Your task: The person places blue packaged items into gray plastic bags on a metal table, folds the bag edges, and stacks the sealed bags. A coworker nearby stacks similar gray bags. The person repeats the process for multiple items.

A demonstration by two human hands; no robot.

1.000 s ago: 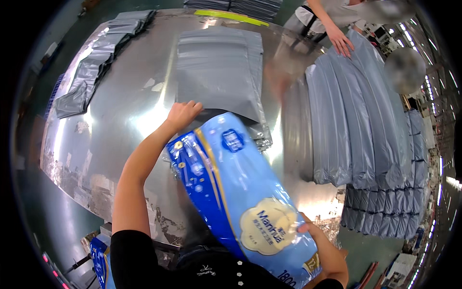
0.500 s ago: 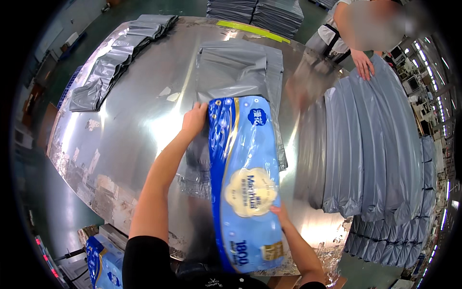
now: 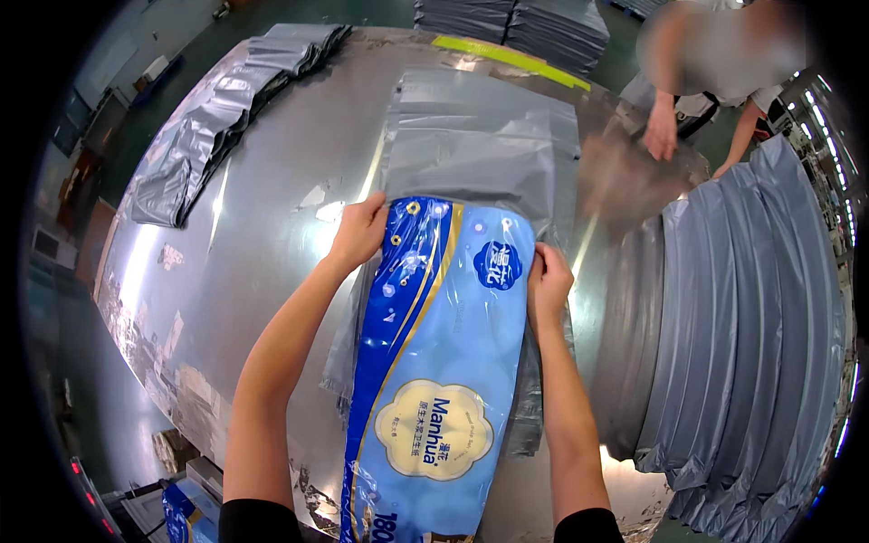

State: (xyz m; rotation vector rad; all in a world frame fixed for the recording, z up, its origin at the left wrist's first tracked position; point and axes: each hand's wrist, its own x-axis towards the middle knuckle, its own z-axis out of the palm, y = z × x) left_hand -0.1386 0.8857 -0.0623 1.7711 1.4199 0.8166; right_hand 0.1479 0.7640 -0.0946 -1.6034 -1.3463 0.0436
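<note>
While the pack (image 3: 453, 335) lies over the grey bag (image 3: 475, 136), mid-width near the surface's (image 3: 244, 290) near edge, the hands curl partly closed: left hand (image 3: 362, 228) at its far left corner, right hand (image 3: 549, 282) on its right side; whether they pinch pack or bag cannot be told. Even pressure from both sides should hold it straight without creasing the film. Printed face up, its long axis runs near to far, far end slightly rightward.

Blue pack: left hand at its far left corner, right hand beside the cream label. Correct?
No: in the head view, the right hand is beside the dark-blue badge, not the cream label. The left hand is at the far left corner of the blue pack.
</note>
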